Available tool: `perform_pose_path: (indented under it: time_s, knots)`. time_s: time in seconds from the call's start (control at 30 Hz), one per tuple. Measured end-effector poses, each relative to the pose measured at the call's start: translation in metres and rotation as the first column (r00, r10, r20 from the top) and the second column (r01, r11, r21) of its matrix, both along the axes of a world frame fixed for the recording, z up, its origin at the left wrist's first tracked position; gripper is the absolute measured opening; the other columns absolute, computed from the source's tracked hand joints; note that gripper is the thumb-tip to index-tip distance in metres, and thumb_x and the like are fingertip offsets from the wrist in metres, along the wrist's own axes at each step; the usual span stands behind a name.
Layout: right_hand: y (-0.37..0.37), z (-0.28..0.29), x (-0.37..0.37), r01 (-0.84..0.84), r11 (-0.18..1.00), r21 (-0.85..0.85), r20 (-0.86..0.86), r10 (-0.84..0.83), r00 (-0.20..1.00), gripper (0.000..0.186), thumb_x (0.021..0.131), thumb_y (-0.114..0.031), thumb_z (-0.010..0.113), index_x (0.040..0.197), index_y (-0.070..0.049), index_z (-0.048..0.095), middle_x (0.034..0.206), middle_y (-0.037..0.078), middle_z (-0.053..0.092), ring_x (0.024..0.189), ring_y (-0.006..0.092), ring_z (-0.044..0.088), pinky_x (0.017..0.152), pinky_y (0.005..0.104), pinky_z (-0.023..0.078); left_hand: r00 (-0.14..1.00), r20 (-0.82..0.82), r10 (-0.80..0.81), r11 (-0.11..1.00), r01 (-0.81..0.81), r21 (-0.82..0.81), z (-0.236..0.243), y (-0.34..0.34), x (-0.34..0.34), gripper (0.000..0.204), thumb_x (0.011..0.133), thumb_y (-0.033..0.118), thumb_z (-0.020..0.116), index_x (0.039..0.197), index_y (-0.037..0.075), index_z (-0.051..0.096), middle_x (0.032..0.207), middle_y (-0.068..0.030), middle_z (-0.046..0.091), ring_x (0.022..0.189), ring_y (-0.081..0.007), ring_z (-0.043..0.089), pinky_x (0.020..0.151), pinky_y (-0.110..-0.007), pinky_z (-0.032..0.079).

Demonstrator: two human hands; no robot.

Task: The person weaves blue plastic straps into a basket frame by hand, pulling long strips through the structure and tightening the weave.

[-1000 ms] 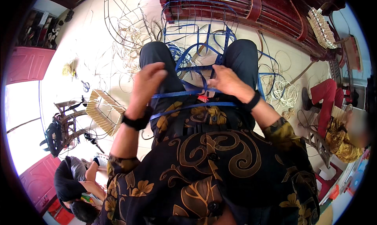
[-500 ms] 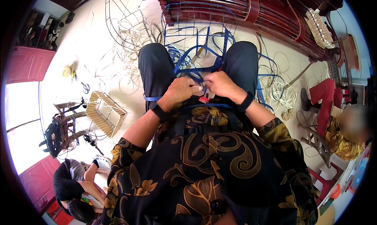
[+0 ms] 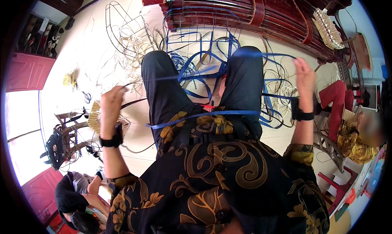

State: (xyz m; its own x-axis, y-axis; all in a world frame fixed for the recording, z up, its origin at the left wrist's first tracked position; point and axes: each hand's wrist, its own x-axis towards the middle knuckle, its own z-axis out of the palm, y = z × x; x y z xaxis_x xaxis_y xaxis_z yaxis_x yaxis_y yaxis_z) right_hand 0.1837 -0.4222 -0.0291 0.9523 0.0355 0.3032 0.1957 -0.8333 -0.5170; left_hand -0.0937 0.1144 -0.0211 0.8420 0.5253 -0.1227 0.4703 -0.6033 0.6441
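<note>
My hands are spread wide apart. My left hand [image 3: 112, 103], out past my left knee, pinches the end of a blue strip [image 3: 163, 77] that runs taut toward the middle. Beyond my right knee, my right hand [image 3: 305, 77] pinches a second blue strip [image 3: 277, 54]; it stretches back over that knee, blurred by motion. Between and beyond my knees stands a wire frame [image 3: 212, 41] partly wrapped with blue strips. A woven blue band [image 3: 200, 75] lies at its near side. Another blue strip [image 3: 175, 120] crosses my lap.
Tangled pale strips [image 3: 130, 50] lie on the floor at left, with scissors [image 3: 86, 97] nearby. A dark red wooden bench [image 3: 228, 9] stands at the back. Wooden stools [image 3: 71, 132] are at left. One person [image 3: 77, 193] is at lower left, another [image 3: 337, 103] at right.
Both hands were together at the blue strips between my knees. They have swung apart, left and right, each drawing out a blue strip.
</note>
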Motion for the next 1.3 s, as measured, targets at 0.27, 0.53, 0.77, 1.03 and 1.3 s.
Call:
perform_pose_path:
  time_s: [0.27,0.53,0.77,1.03,1.3]
  knots:
    - [-0.096,0.038,0.027,0.252,0.967,-0.04,-0.025,-0.253,0.967,0.031,0.094,-0.036,0.062,0.104,-0.008,0.07,0.066,0.002,0.057,0.063,0.008,0.053,0.059,0.0254,0.042,0.806,0.086,0.586,0.805,-0.567,-0.176,-0.023,0.119,-0.086,0.021,0.094,0.021,0.06,0.095,0.003,0.071,0.054,0.0031,0.046,0.046,-0.0037,0.037,0.043,-0.021,0.024]
    - [-0.075,0.036,0.064,-0.051,0.997,0.06,0.099,0.045,0.994,0.027,0.093,-0.025,0.059,0.114,-0.01,0.068,0.08,0.005,0.067,0.077,0.0137,0.064,0.07,0.0276,0.048,0.979,0.202,0.012,0.978,-0.054,0.203,-0.015,-0.027,0.051,0.048,0.088,0.017,0.068,0.131,0.001,0.055,0.124,-0.0171,0.061,0.111,-0.0298,0.06,0.095,-0.038,0.046]
    - [-0.04,0.039,0.051,-0.132,0.989,-0.067,0.17,0.142,0.975,0.043,0.091,-0.021,0.062,0.132,-0.009,0.054,0.108,0.01,0.067,0.099,0.0171,0.063,0.084,0.0299,0.049,0.5,0.027,-0.866,0.41,0.739,-0.535,-0.054,-0.206,0.111,0.03,0.092,0.025,0.063,0.107,-0.001,0.065,0.091,-0.0085,0.067,0.086,-0.0153,0.063,0.076,-0.028,0.049]
    - [-0.062,0.008,-0.05,-0.257,0.961,0.1,-0.277,0.275,0.921,0.032,0.09,-0.022,0.065,0.118,-0.006,0.064,0.105,0.012,0.068,0.092,0.0232,0.064,0.082,0.0335,0.05,0.537,0.061,-0.842,0.345,0.621,-0.703,-0.031,-0.218,0.134,0.018,0.09,0.017,0.063,0.092,0.0,0.067,0.071,0.0014,0.056,0.063,-0.0065,0.047,0.056,-0.024,0.035]
    - [0.008,-0.055,-0.127,-0.472,0.764,0.44,-0.303,0.621,0.723,0.06,0.077,-0.031,0.078,0.13,-0.014,0.056,0.127,0.013,0.055,0.123,0.0283,0.05,0.103,0.0379,0.04,0.782,0.311,-0.54,0.435,0.575,-0.693,0.078,-0.142,0.124,0.011,0.089,0.01,0.06,0.087,0.0,0.062,0.069,-0.0002,0.054,0.057,-0.0062,0.043,0.051,-0.024,0.034]
